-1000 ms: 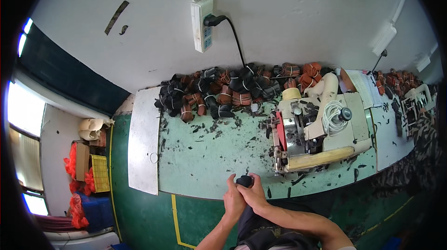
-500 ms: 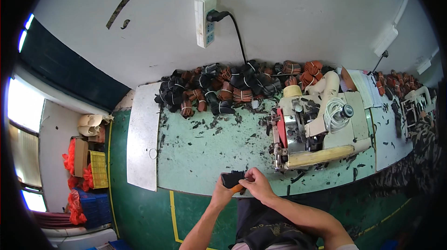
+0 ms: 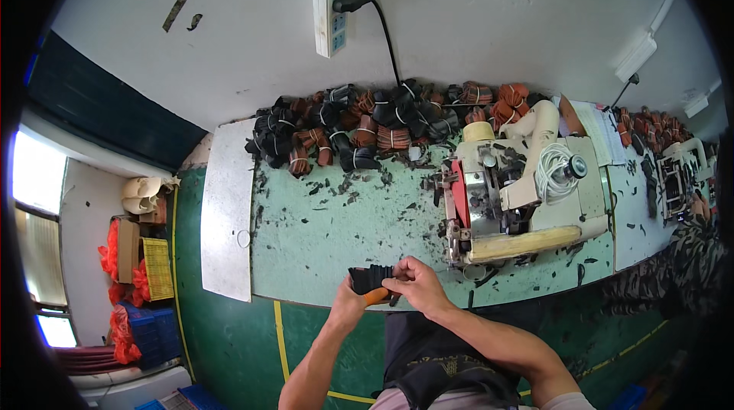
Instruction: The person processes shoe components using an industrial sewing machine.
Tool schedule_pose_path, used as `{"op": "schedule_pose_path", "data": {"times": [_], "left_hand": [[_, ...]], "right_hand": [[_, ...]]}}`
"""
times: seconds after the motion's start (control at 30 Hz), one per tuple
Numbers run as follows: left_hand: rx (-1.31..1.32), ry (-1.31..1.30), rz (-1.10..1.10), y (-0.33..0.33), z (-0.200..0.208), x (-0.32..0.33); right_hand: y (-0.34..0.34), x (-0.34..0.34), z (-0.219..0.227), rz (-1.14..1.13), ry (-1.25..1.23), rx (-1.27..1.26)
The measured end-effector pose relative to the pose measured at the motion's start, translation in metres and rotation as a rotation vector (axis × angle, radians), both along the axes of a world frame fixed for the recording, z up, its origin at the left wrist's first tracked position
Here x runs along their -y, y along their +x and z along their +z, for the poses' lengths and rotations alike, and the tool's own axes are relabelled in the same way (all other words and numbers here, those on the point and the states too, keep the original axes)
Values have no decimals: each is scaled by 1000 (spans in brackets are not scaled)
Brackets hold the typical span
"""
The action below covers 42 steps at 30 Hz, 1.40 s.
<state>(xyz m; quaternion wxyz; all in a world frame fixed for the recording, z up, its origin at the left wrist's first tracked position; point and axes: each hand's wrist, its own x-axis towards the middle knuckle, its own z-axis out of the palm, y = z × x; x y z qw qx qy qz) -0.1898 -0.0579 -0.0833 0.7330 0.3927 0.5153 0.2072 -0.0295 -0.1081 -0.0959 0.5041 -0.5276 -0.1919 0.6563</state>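
Note:
Just over the near edge of the green table [image 3: 329, 238], my left hand [image 3: 349, 304] grips a stack of black leather-like pieces [image 3: 368, 278] by its left end. Under the stack shows a smooth orange thing [image 3: 375, 297], mostly covered by my fingers, so its kind is unclear. My right hand [image 3: 417, 285] is closed at the stack's right end, thumb and fingers pinched on the black pieces. A small dark bit hangs below the right fingers.
A cream machine [image 3: 527, 238] with a coiled white cable stands on the right. Banded black and brown bundles [image 3: 359, 135] line the wall; dark scraps litter the table. A white board [image 3: 228, 211] lies at the left end. At far right another person's camouflage sleeve [image 3: 692, 249] shows.
Both hands and the black stack have shifted slightly left and up in the picture. The view has tilted a little, so the table and wall sit higher. My grip looks the same.

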Motion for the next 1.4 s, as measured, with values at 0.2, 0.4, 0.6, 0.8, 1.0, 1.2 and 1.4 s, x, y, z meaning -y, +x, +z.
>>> {"op": "schedule_pose_path", "data": {"times": [0.2,0.4,0.6,0.8,1.0,1.2,1.4], "left_hand": [[25,-56,45,3,8,-5],[50,-68,13,2,9,-5],[107,-136,49,2,12,-7],[32,-88,16,1,10,-2],[-257,145,-135,8,18,2],[-112,-40,52,2,8,6],[-144,13,180,0,-7,14]], "right_hand": [[0,-4,-1,-66,-8,-123],[4,-9,8,8,31,18],[7,-9,8,15,-7,-52],[6,-8,2,87,-47,43],[0,-6,0,79,-105,58],[-11,-2,-10,-14,-162,23],[-13,-6,-15,108,-147,166]]}}
